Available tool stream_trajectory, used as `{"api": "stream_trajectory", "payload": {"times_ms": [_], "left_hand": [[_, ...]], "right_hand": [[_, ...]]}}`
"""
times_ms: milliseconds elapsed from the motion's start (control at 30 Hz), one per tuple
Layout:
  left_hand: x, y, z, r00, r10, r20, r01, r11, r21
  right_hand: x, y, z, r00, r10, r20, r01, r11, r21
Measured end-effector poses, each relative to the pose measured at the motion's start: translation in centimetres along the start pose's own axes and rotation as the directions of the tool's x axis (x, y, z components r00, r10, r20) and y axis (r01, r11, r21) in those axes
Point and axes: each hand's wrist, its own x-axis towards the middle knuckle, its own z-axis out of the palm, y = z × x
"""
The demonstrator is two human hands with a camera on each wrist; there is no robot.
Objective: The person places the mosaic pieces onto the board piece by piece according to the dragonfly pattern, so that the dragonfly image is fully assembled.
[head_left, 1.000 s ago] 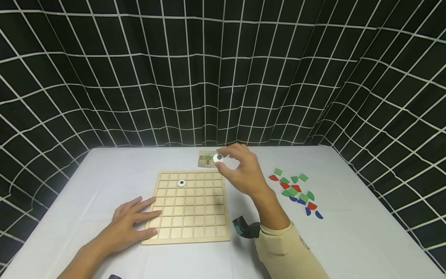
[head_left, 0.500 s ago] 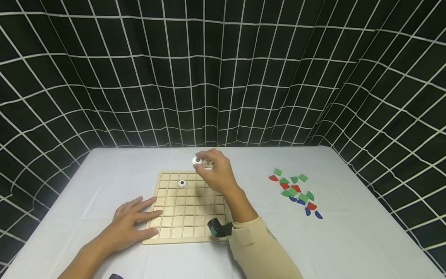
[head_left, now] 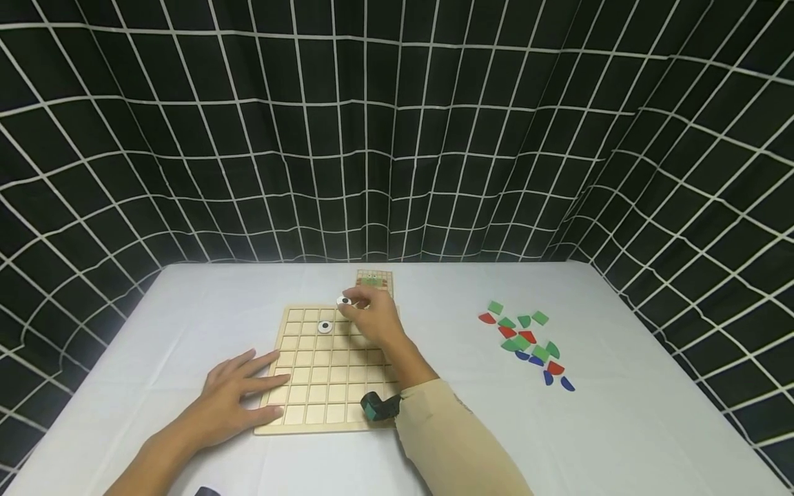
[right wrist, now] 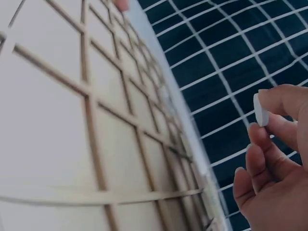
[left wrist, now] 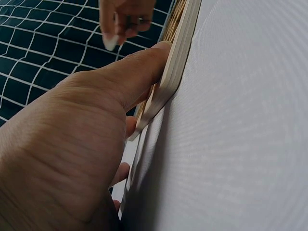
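My right hand pinches a round white eye piece with a black dot between thumb and fingertips, above the far edge of the wooden grid board. In the right wrist view the eye piece shows edge-on, held off the board. A matching eye piece lies on the board in the second row from the far edge. My left hand rests with spread fingers along the board's left edge; in the left wrist view its thumb touches the board's rim.
Behind the board lies a small pattern card, partly covered by the right hand. Green, red and blue flat pieces are scattered on the white table at the right. A black curtain with white grid lines surrounds the table.
My right hand has moved left and then lower with the eye piece, from in front of the pattern card to over the board's far edge. The left hand has stayed put.
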Motion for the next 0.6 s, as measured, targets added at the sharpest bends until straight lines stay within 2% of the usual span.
{"api": "stream_trajectory", "payload": {"times_ms": [67, 333, 600], "left_hand": [[0.0, 0.1, 0.0, 1.000, -0.002, 0.001, 0.002, 1.000, -0.001], [-0.1, 0.3, 0.0, 1.000, -0.013, 0.004, 0.013, 1.000, -0.004], [-0.1, 0.4, -0.1, 1.000, -0.020, 0.005, 0.020, 1.000, -0.012]], "right_hand": [[0.1, 0.5, 0.3, 1.000, 0.026, 0.015, -0.025, 1.000, -0.012], [0.4, 2.1, 1.2, 0.997, 0.029, 0.076, -0.022, 0.996, -0.083], [0.1, 2.4, 1.8, 0.994, 0.032, 0.101, -0.008, 0.974, -0.226]]}}
